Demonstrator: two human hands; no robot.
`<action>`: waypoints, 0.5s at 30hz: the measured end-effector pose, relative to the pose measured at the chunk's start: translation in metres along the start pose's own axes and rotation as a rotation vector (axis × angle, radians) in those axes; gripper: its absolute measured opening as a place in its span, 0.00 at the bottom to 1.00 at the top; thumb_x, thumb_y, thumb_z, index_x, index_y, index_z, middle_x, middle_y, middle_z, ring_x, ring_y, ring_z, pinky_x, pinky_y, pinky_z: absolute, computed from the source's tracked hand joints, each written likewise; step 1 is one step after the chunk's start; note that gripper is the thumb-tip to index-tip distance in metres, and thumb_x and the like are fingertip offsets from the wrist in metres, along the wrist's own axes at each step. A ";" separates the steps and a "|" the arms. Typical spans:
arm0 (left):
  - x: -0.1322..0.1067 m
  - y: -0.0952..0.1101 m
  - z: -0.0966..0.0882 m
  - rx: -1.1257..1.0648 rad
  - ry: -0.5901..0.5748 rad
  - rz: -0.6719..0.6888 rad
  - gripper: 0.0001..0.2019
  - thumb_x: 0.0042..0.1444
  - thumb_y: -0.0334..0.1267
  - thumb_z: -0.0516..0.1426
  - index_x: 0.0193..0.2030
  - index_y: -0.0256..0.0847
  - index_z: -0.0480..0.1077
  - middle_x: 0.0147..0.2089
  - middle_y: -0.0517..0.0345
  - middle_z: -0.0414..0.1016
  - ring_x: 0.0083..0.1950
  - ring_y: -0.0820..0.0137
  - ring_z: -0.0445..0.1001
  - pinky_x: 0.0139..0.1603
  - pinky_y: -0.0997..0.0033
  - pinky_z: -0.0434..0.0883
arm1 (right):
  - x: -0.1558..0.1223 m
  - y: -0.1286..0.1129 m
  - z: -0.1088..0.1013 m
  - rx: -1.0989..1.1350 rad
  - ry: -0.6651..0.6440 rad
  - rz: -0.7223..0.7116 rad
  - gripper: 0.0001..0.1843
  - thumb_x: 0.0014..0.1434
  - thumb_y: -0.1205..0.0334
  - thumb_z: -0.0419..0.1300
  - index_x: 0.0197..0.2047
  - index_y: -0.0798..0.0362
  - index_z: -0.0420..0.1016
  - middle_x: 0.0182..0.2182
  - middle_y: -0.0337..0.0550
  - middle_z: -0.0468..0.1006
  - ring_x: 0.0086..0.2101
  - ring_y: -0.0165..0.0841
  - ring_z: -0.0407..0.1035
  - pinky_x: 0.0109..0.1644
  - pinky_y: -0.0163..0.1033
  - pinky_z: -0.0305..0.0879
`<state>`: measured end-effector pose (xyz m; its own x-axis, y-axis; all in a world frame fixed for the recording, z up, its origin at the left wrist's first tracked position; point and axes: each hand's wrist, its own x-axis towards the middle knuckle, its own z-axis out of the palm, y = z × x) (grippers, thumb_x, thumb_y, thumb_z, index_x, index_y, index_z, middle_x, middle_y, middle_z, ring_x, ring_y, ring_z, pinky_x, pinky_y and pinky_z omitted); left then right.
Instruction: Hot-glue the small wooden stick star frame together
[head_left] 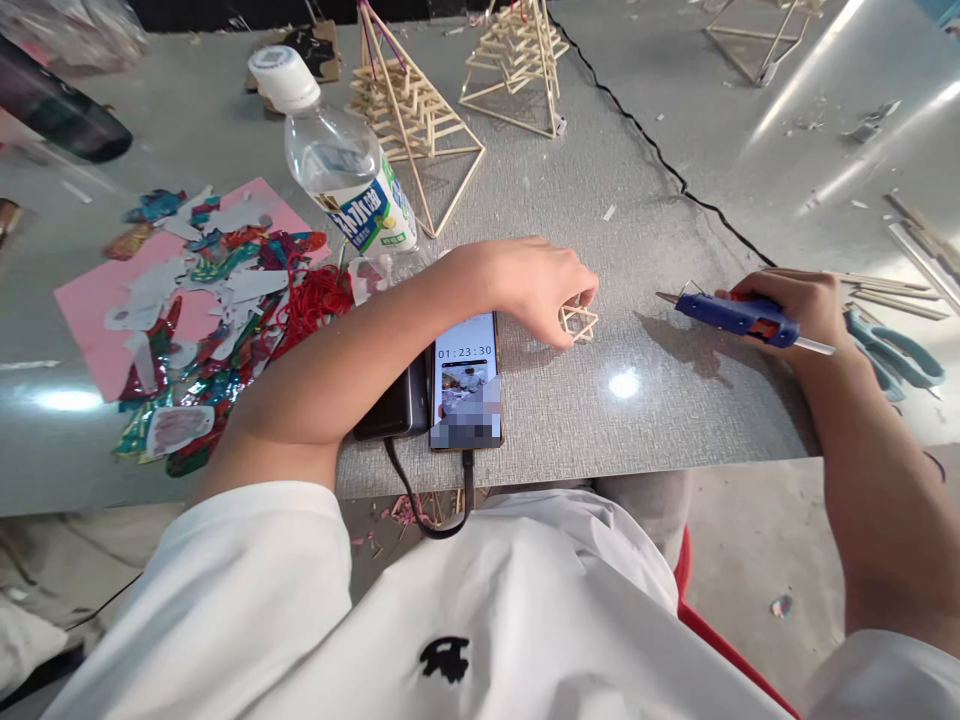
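Note:
My left hand (541, 287) rests on the grey table (570, 420), fingers pinched on a small frame of wooden sticks (579, 322) that sits on the surface. My right hand (804, 306) grips a blue hot glue gun (731, 316), nozzle pointing left toward the frame, about a hand's width away from it. A glue stick pokes out of the gun's rear. A phone (466, 380) showing a timer lies under my left forearm, beside a dark power bank (396, 405).
A water bottle (341, 165) lies on the table, with two stick pyramids behind it: one (405, 105), another (517, 60). Cut foil scraps on pink paper (112, 300) lie at left. Blue scissors (896, 352) and loose sticks (889, 290) lie at right. A black cable (660, 150) crosses the table.

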<state>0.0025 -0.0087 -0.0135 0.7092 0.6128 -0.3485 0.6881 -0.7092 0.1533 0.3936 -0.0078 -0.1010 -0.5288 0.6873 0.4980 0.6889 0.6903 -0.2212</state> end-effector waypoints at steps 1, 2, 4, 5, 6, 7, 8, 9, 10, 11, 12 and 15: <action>0.000 -0.001 -0.001 -0.013 -0.002 0.004 0.28 0.61 0.54 0.66 0.66 0.48 0.83 0.55 0.48 0.90 0.50 0.54 0.84 0.54 0.55 0.71 | 0.000 0.000 0.000 -0.001 0.007 -0.015 0.20 0.72 0.45 0.70 0.31 0.48 0.79 0.22 0.39 0.77 0.22 0.31 0.68 0.29 0.39 0.59; 0.000 -0.001 -0.001 -0.029 -0.005 0.006 0.29 0.61 0.54 0.66 0.66 0.47 0.83 0.56 0.48 0.90 0.51 0.54 0.84 0.54 0.55 0.71 | 0.001 -0.001 0.000 -0.005 0.009 -0.024 0.20 0.72 0.46 0.70 0.31 0.48 0.79 0.22 0.39 0.76 0.22 0.31 0.67 0.29 0.39 0.58; 0.000 -0.002 -0.003 -0.064 -0.014 0.005 0.29 0.62 0.55 0.66 0.66 0.44 0.82 0.58 0.46 0.90 0.52 0.53 0.84 0.54 0.55 0.71 | 0.002 -0.002 -0.002 -0.009 -0.001 -0.018 0.21 0.72 0.45 0.71 0.31 0.48 0.78 0.21 0.38 0.75 0.22 0.30 0.67 0.29 0.38 0.58; 0.000 -0.002 -0.003 -0.082 -0.015 0.004 0.30 0.62 0.55 0.67 0.66 0.44 0.82 0.58 0.46 0.90 0.52 0.54 0.84 0.54 0.56 0.71 | 0.002 -0.002 -0.002 -0.008 -0.012 -0.007 0.22 0.72 0.44 0.71 0.31 0.47 0.78 0.22 0.38 0.76 0.22 0.30 0.67 0.29 0.38 0.59; 0.000 -0.002 -0.004 -0.097 -0.012 0.003 0.30 0.62 0.56 0.67 0.66 0.44 0.82 0.58 0.47 0.90 0.52 0.54 0.85 0.54 0.56 0.71 | 0.002 -0.003 -0.003 -0.006 -0.024 0.008 0.22 0.71 0.43 0.70 0.31 0.47 0.78 0.22 0.39 0.76 0.22 0.31 0.67 0.29 0.38 0.59; 0.001 -0.003 -0.004 -0.109 -0.008 0.004 0.29 0.62 0.57 0.67 0.66 0.44 0.83 0.58 0.48 0.90 0.51 0.55 0.85 0.54 0.57 0.71 | 0.002 -0.003 -0.004 -0.004 -0.039 0.023 0.22 0.71 0.42 0.70 0.31 0.47 0.78 0.22 0.39 0.77 0.22 0.31 0.67 0.29 0.38 0.60; 0.001 -0.003 -0.004 -0.119 0.000 0.007 0.29 0.62 0.58 0.67 0.65 0.45 0.83 0.57 0.48 0.90 0.52 0.56 0.85 0.54 0.58 0.71 | 0.002 -0.003 -0.004 -0.002 -0.053 0.036 0.22 0.71 0.42 0.70 0.31 0.47 0.78 0.22 0.39 0.77 0.22 0.31 0.67 0.29 0.39 0.60; 0.001 -0.004 -0.004 -0.125 0.007 0.011 0.29 0.62 0.58 0.67 0.65 0.46 0.83 0.57 0.49 0.91 0.52 0.57 0.85 0.55 0.59 0.71 | 0.002 -0.003 -0.004 -0.001 -0.064 0.044 0.22 0.71 0.41 0.69 0.31 0.47 0.78 0.23 0.39 0.77 0.22 0.32 0.68 0.29 0.39 0.61; 0.001 -0.004 -0.004 -0.127 0.013 0.015 0.29 0.63 0.59 0.67 0.65 0.46 0.83 0.57 0.49 0.91 0.52 0.57 0.85 0.55 0.59 0.71 | 0.002 -0.003 -0.004 0.000 -0.069 0.048 0.22 0.71 0.40 0.69 0.32 0.46 0.78 0.23 0.40 0.77 0.22 0.32 0.68 0.30 0.39 0.61; 0.001 -0.005 -0.004 -0.126 0.019 0.018 0.29 0.63 0.60 0.67 0.65 0.46 0.83 0.57 0.49 0.91 0.53 0.56 0.86 0.55 0.59 0.71 | 0.002 -0.003 -0.004 -0.002 -0.070 0.050 0.23 0.71 0.40 0.68 0.32 0.46 0.78 0.23 0.40 0.77 0.23 0.33 0.69 0.30 0.39 0.62; 0.001 -0.006 -0.004 -0.122 0.023 0.018 0.29 0.64 0.60 0.67 0.65 0.45 0.83 0.57 0.49 0.91 0.53 0.56 0.86 0.54 0.58 0.70 | 0.001 -0.002 -0.003 -0.007 -0.067 0.053 0.23 0.72 0.39 0.68 0.31 0.46 0.78 0.23 0.40 0.77 0.23 0.33 0.69 0.31 0.39 0.62; 0.001 -0.007 -0.005 -0.106 0.035 0.005 0.30 0.64 0.61 0.67 0.66 0.45 0.83 0.58 0.48 0.91 0.54 0.55 0.86 0.54 0.58 0.70 | 0.001 -0.003 -0.001 -0.020 -0.058 0.068 0.25 0.71 0.36 0.67 0.31 0.46 0.78 0.23 0.41 0.77 0.24 0.34 0.70 0.31 0.40 0.62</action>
<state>-0.0003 -0.0015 -0.0102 0.7164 0.6223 -0.3156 0.6955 -0.6728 0.2523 0.3917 -0.0092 -0.0989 -0.5083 0.7446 0.4326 0.7334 0.6376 -0.2359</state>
